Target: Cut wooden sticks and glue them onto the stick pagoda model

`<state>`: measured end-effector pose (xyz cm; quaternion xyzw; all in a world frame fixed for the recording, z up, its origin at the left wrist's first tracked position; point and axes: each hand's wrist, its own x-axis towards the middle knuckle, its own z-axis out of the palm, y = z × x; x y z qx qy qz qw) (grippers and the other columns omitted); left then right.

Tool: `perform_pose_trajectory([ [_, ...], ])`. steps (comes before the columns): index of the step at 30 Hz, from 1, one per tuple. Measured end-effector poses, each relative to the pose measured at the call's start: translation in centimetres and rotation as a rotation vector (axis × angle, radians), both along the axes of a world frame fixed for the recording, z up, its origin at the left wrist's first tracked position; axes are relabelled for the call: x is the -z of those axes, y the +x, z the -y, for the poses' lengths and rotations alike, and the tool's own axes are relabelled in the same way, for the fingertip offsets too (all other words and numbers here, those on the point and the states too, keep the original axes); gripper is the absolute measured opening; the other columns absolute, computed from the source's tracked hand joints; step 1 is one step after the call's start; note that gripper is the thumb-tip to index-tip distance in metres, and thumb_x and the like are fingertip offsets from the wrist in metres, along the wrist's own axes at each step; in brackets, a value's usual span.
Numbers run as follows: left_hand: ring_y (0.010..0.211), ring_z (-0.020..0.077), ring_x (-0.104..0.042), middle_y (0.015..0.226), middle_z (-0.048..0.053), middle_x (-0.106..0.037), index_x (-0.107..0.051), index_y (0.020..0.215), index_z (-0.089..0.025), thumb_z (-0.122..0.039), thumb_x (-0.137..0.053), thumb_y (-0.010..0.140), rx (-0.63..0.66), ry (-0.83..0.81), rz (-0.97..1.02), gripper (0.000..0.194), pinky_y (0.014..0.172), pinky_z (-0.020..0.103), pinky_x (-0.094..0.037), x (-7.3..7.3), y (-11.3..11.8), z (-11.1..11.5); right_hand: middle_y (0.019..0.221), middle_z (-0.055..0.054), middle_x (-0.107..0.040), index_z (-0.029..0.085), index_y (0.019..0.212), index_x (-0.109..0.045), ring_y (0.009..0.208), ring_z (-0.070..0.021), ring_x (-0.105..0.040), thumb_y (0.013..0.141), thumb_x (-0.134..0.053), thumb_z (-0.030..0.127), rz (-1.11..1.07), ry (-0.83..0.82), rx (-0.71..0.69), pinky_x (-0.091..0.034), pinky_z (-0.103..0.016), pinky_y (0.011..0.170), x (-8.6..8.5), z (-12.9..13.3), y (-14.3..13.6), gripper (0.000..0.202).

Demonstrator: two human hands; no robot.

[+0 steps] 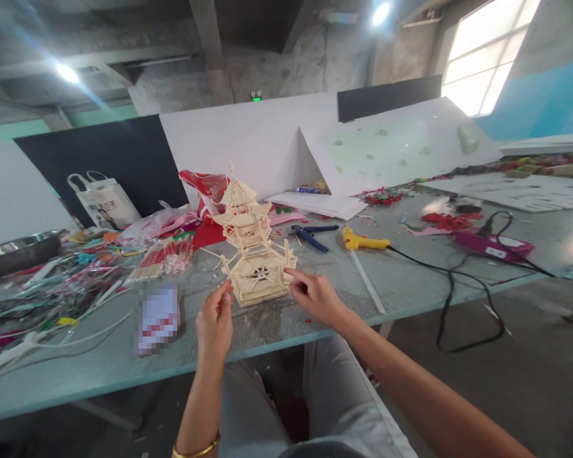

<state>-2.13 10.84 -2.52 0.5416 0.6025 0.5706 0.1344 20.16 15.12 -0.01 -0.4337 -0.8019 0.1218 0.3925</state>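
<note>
A pagoda model built of pale wooden sticks (254,236) stands upright near the front edge of the grey table (267,326), between the person's two hands. Its long axis runs vertically from the broad railed base up through narrower roofed tiers to a pointed spire; in this view it slants, the peak lying left of the base. The spire points up, and one side of the base faces the person. The left hand (214,321) is at the base's left front corner, fingers curled and thumb close to them; whether they pinch anything I cannot tell. The right hand (315,296) is half open, index finger stretched to the base's right side, other fingers bent, gripping nothing visible; contact is unclear. Blue-handled pliers (314,238) and a yellow glue gun (360,240) lie to the right.
</note>
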Motion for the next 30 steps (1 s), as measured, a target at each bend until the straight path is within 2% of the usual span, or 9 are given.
perform_pose_trajectory([
  [5,0.083,0.0195,-0.063,0.108,0.010,-0.065,-0.061,0.110,-0.018,-0.034,-0.042,0.085,0.001,-0.005,-0.022,0.035,0.078,0.035,-0.049,-0.3,0.2,0.0,0.058,0.001,-0.055,0.011,0.115,-0.062,0.051,-0.0091,-0.043,0.075,-0.043,0.018,-0.002,-0.004,-0.015,-0.033,-0.020,0.056,0.0,0.1,0.1,0.045],
  [9,0.089,0.0208,-0.063,0.108,0.009,-0.066,-0.062,0.108,-0.019,-0.035,-0.043,0.085,0.018,-0.017,-0.030,0.034,0.080,0.035,-0.049,-0.2,0.4,0.0,0.057,0.002,-0.054,0.011,0.114,-0.063,0.050,-0.0090,-0.043,0.075,-0.042,0.018,0.002,-0.012,-0.021,-0.033,-0.020,0.056,-0.2,0.1,0.0,0.044],
  [13,0.091,0.0214,-0.063,0.106,0.010,-0.066,-0.061,0.110,-0.018,-0.037,-0.044,0.084,0.013,-0.016,-0.023,0.036,0.080,0.034,-0.049,-0.5,0.2,0.3,0.059,0.001,-0.056,0.008,0.115,-0.061,0.051,-0.0097,-0.045,0.075,-0.042,0.019,-0.015,-0.025,0.021,-0.034,-0.021,0.056,-0.3,0.2,0.3,0.045],
  [16,0.085,0.0200,-0.063,0.102,0.010,-0.067,-0.059,0.111,-0.016,-0.041,-0.049,0.081,-0.024,-0.003,0.035,0.041,0.075,0.032,-0.050,-1.8,-1.0,0.5,0.064,-0.001,-0.060,0.009,0.114,-0.062,0.054,-0.0108,-0.048,0.076,-0.042,0.022,-0.019,-0.023,0.105,-0.036,-0.022,0.058,-0.1,0.3,1.1,0.044],
  [20,0.076,0.0169,-0.062,0.094,0.008,-0.067,-0.059,0.108,-0.015,-0.045,-0.050,0.075,-0.066,0.003,0.103,0.045,0.066,0.028,-0.050,-4.8,-3.3,-0.7,0.072,-0.003,-0.065,0.013,0.111,-0.062,0.061,-0.0137,-0.056,0.078,-0.043,0.024,0.051,-0.098,0.208,-0.036,-0.023,0.061,0.1,0.4,2.5,0.039],
  [22,0.073,0.0165,-0.062,0.087,0.007,-0.067,-0.061,0.104,-0.015,-0.045,-0.054,0.071,-0.055,-0.025,0.093,0.045,0.062,0.027,-0.049,-6.0,-4.2,-1.5,0.079,-0.005,-0.066,0.013,0.111,-0.061,0.067,-0.0159,-0.058,0.079,-0.045,0.025,0.097,-0.156,0.219,-0.037,-0.024,0.064,-0.1,0.1,3.0,0.038],
  [24,0.069,0.0169,-0.062,0.080,0.006,-0.067,-0.063,0.099,-0.015,-0.045,-0.059,0.066,-0.036,-0.066,0.080,0.046,0.058,0.026,-0.049,-6.4,-4.6,-1.9,0.086,-0.007,-0.067,0.012,0.111,-0.060,0.076,-0.0181,-0.060,0.079,-0.046,0.023,0.120,-0.207,0.209,-0.038,-0.025,0.068,-0.8,-0.7,3.3,0.037],
  [27,0.066,0.0191,-0.063,0.078,0.007,-0.068,-0.063,0.095,-0.014,-0.049,-0.062,0.061,-0.013,-0.131,0.075,0.049,0.055,0.028,-0.050,-5.3,-4.3,-1.0,0.086,-0.007,-0.067,0.013,0.104,-0.062,0.083,-0.0193,-0.060,0.080,-0.046,0.018,0.114,-0.258,0.211,-0.039,-0.024,0.069,-2.4,-2.8,3.3,0.029],
  [30,0.071,0.0225,-0.066,0.084,0.011,-0.069,-0.061,0.096,-0.014,-0.054,-0.060,0.061,0.023,-0.223,0.105,0.053,0.059,0.032,-0.052,-2.9,-3.8,0.7,0.077,-0.006,-0.064,0.012,0.090,-0.064,0.076,-0.0184,-0.060,0.084,-0.048,0.020,0.106,-0.313,0.206,-0.042,-0.025,0.065,-4.0,-5.7,2.8,0.019],
])
